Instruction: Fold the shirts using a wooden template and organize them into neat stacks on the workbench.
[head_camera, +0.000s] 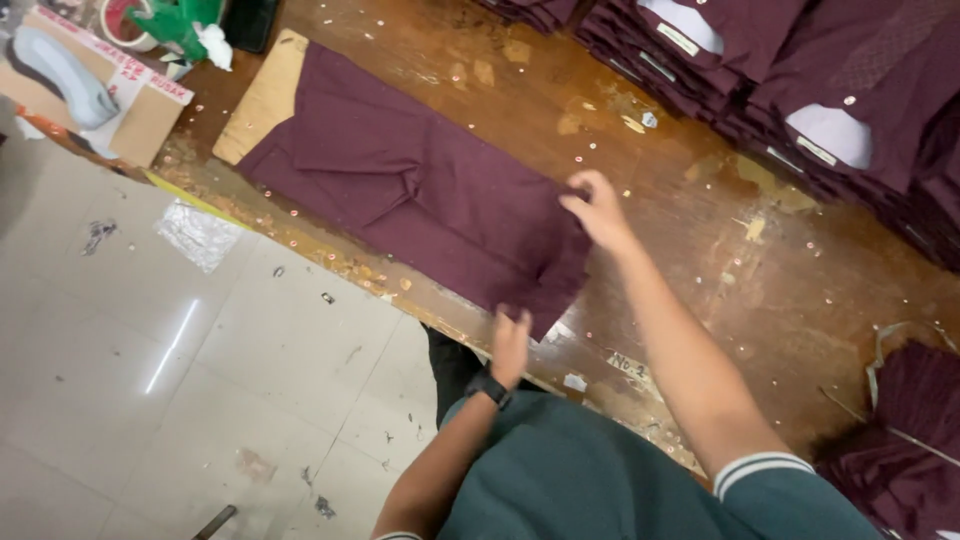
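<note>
Maroon shirt (420, 190) lies flat on the wooden table (700, 260), long axis running from my body away toward the far left corner. My right hand (598, 212) pinches its far near-end edge; my left hand (510, 345) presses the near corner at the table's lip, fingers together. Both sit at the same end. Stacked folded shirts (800, 90) lie well apart on the right, and a cardboard sheet (262, 100) is under the far end.

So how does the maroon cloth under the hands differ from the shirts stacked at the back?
The maroon garment lies alone, spread flat on the wooden table; the stacked shirts are folded and piled. Both hands grip the garment's near end; nobody touches the stack. The stacked shirts show pale collar inserts; the garment shows none. Both share the maroon colour.
</note>
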